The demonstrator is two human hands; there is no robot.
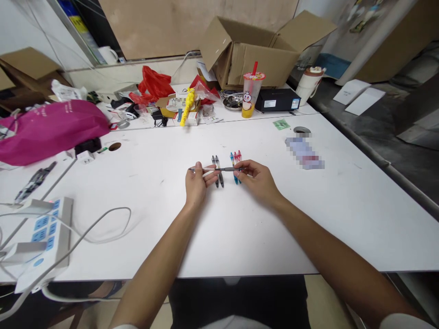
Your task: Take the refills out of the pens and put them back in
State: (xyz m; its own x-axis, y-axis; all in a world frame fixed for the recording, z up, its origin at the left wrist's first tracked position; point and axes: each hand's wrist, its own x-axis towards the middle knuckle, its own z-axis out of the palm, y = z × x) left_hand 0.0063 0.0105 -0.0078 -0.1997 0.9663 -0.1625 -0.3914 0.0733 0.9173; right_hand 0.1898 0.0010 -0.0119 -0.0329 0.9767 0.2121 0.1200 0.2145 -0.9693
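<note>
A slim pen (pixel 227 169) with a dark grey grip lies level between my two hands, above the white table. My left hand (pixel 196 185) pinches its thin, pale left part under the thumb, other fingers stretched beneath; whether that part is a loose refill I cannot tell. On the other side, my right hand (pixel 259 180) closes thumb and fingertips on the dark end. Just behind and below the pen lie two grey-black pens (pixel 219 180), side by side. Near my right fingertips are a blue pen (pixel 232 157) and pink-red pens (pixel 238 156), partly covered by the hand.
A power strip (pixel 65 228) with cables sits at the left. More dark pens (pixel 36 180) lie beside a magenta bag (pixel 55 125). At the back stand a drink cup (pixel 247 96), a black box (pixel 277 100) and an open carton (pixel 264 61). A tape roll (pixel 302 130) lies at right.
</note>
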